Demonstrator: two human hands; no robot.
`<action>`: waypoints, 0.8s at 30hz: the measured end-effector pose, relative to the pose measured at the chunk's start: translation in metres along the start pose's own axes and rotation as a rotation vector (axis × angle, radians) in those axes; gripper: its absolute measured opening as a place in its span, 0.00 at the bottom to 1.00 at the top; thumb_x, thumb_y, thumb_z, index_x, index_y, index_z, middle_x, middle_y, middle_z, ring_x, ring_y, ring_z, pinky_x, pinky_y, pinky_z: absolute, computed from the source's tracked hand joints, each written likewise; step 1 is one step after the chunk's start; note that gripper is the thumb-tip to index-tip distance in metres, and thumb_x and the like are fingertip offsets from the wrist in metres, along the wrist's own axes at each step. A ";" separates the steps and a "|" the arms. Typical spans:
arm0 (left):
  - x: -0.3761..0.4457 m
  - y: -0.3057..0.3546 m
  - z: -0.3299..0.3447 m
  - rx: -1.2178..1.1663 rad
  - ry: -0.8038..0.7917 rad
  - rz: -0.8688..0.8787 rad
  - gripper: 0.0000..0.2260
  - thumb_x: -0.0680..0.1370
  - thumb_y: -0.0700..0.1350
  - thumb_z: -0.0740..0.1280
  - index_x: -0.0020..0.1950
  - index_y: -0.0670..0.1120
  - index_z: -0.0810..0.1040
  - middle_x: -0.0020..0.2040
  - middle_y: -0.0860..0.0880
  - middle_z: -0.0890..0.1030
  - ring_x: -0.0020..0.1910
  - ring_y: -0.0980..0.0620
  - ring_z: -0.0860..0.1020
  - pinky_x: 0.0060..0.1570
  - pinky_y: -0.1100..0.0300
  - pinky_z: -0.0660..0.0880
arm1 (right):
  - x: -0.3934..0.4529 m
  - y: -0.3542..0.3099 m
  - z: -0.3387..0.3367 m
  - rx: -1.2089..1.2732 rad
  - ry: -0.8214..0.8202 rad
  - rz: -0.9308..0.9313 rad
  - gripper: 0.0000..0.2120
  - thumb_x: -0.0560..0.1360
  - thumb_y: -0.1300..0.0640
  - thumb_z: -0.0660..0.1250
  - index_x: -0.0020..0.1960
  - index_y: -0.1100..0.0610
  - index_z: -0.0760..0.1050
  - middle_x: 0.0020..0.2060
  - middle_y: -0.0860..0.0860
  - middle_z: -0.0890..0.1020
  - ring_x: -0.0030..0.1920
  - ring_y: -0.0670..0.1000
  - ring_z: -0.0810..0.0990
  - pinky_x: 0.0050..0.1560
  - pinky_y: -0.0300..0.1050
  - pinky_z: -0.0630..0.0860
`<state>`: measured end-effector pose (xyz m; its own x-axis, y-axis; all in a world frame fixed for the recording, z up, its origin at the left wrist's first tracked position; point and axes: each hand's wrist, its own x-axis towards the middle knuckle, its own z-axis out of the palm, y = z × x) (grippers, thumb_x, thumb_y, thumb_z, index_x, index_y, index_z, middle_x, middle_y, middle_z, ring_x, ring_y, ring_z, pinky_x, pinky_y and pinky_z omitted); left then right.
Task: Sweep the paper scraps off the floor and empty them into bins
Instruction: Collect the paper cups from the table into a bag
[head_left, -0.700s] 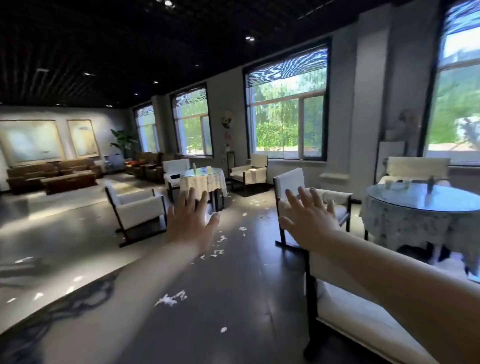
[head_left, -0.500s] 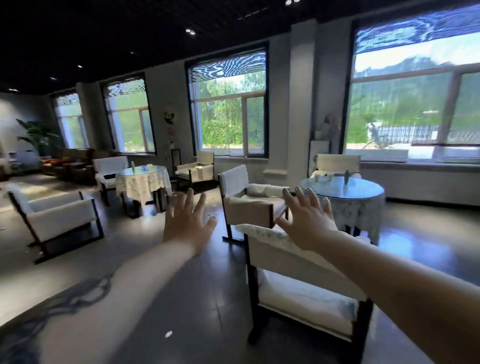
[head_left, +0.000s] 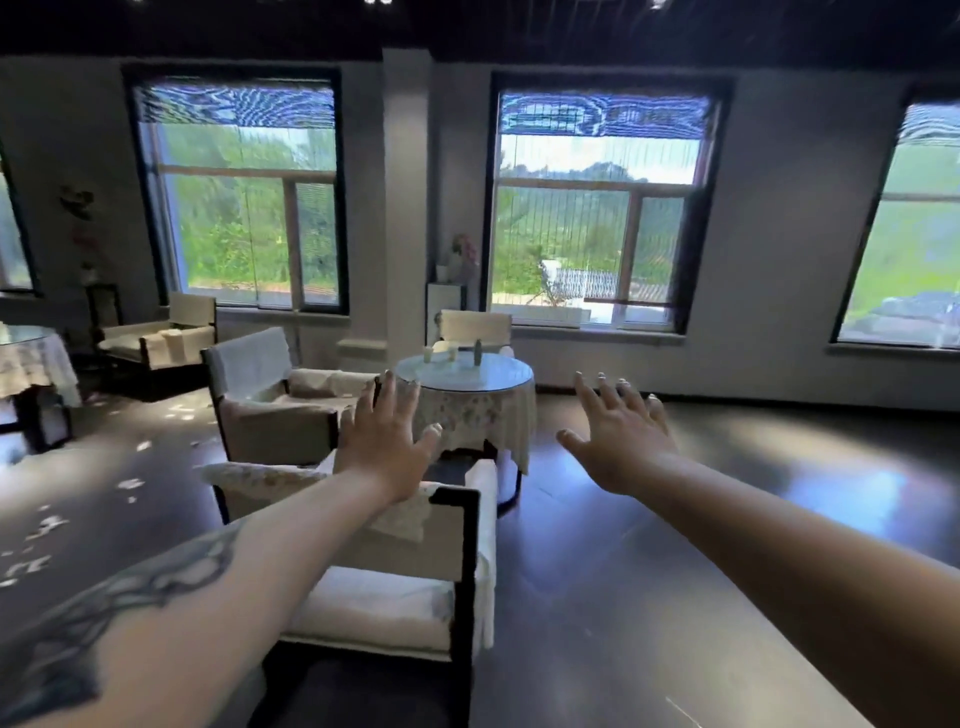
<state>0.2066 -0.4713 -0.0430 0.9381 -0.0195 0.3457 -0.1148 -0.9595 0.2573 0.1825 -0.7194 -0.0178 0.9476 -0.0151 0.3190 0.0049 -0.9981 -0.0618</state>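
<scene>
I see the paper scraps (head_left: 44, 525) lying on the dark floor (head_left: 649, 571), well to the left of the round worktop (head_left: 464, 370) that sits mid-room. They form a loose scatter of white bits running from the lower left edge up toward the gap between the armchairs, with a few more pieces (head_left: 179, 410) farther back, left of the worktop.

My left hand (head_left: 387, 441) is stretched forward with its fingers spread wide and straight, holding nothing; it hangs in the air in front of the worktop's left edge, above the back of the nearest armchair (head_left: 405, 566). My right hand (head_left: 618, 436) is also out in front, fingers fanned wide and holding nothing, just right of the worktop. The left forearm carries a dark tattoo (head_left: 119, 597).

The worktop has a glass top and a pale patterned cloth hanging over its sides. On it stand 2 small pale cups (head_left: 439, 354) and a slim bottle (head_left: 478, 353). A second armchair (head_left: 280, 400) stands just left of the worktop, a third (head_left: 475, 327) behind it, and a fourth (head_left: 161, 338) farther left by the wall. Behind the worktop, 2 large windows (head_left: 592, 218) flank a pillar. At the far left edge, another cloth-covered table (head_left: 31, 358) is partly in view.
</scene>
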 end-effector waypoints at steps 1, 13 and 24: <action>0.006 0.018 0.010 -0.015 0.005 0.010 0.29 0.84 0.58 0.52 0.82 0.52 0.46 0.82 0.48 0.41 0.81 0.46 0.40 0.77 0.46 0.42 | 0.003 0.019 0.003 -0.009 0.002 0.012 0.35 0.80 0.38 0.52 0.79 0.48 0.39 0.79 0.51 0.46 0.79 0.55 0.44 0.76 0.57 0.44; 0.108 0.125 0.092 -0.045 -0.066 0.075 0.29 0.84 0.57 0.52 0.82 0.53 0.45 0.82 0.47 0.41 0.80 0.46 0.40 0.78 0.47 0.41 | 0.086 0.135 0.061 -0.027 -0.078 0.064 0.34 0.80 0.38 0.50 0.79 0.47 0.38 0.79 0.50 0.44 0.78 0.55 0.42 0.76 0.56 0.42; 0.300 0.136 0.193 -0.084 -0.062 0.042 0.29 0.84 0.57 0.53 0.82 0.52 0.48 0.82 0.46 0.44 0.81 0.45 0.42 0.77 0.46 0.42 | 0.275 0.184 0.124 -0.021 -0.089 0.081 0.34 0.80 0.38 0.50 0.79 0.47 0.39 0.79 0.50 0.44 0.78 0.54 0.42 0.77 0.55 0.43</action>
<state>0.5353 -0.6617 -0.0789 0.9500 -0.0788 0.3022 -0.1787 -0.9307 0.3191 0.4833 -0.9001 -0.0588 0.9693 -0.0915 0.2281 -0.0788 -0.9948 -0.0641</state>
